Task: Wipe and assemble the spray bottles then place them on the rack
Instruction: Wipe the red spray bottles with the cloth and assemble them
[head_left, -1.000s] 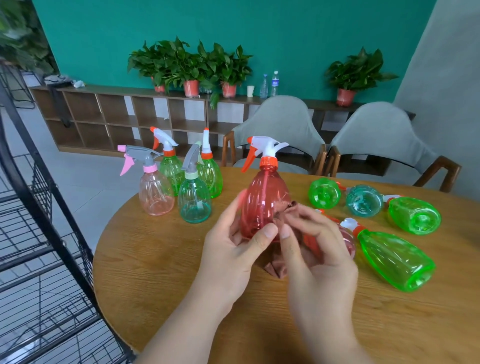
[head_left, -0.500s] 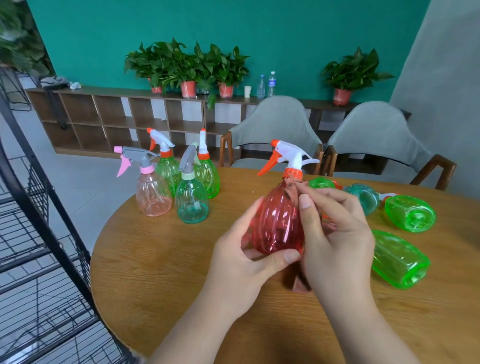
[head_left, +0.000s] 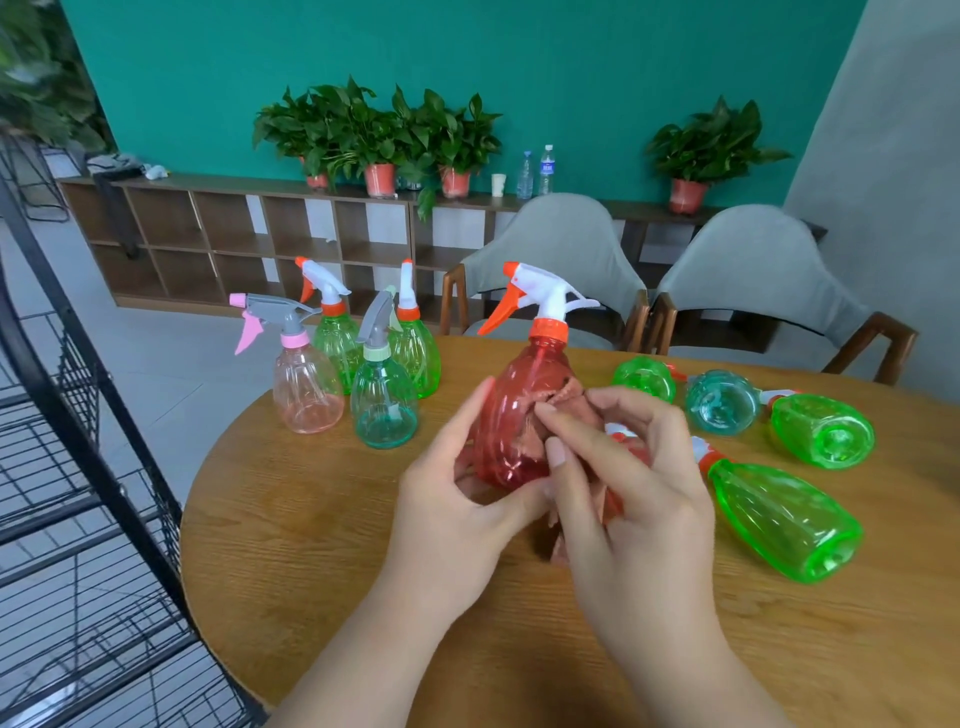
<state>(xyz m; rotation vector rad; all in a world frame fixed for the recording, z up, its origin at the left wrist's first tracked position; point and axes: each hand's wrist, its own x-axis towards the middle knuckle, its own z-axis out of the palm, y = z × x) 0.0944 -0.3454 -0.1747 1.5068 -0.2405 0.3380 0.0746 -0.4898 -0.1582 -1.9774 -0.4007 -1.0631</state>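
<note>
The right hand (head_left: 634, 488) has been brought down from the neck of the red bottle (head_left: 519, 405) to its belly. There a pinkish cloth (head_left: 569, 402) is pinched in its fingers and pressed against the plastic. The bottle is gripped low on its body by the left hand (head_left: 457, 499) and held nearly upright over the table (head_left: 311, 545), with its sprayer already fitted. Four upright bottles (head_left: 382, 410) with sprayers on are grouped at the table's far left. At least four lying bottles (head_left: 779, 519) to the right are judged still unwiped. No bottle is seen on the visible part of the rack (head_left: 78, 519), so all placing is judged to remain.
</note>
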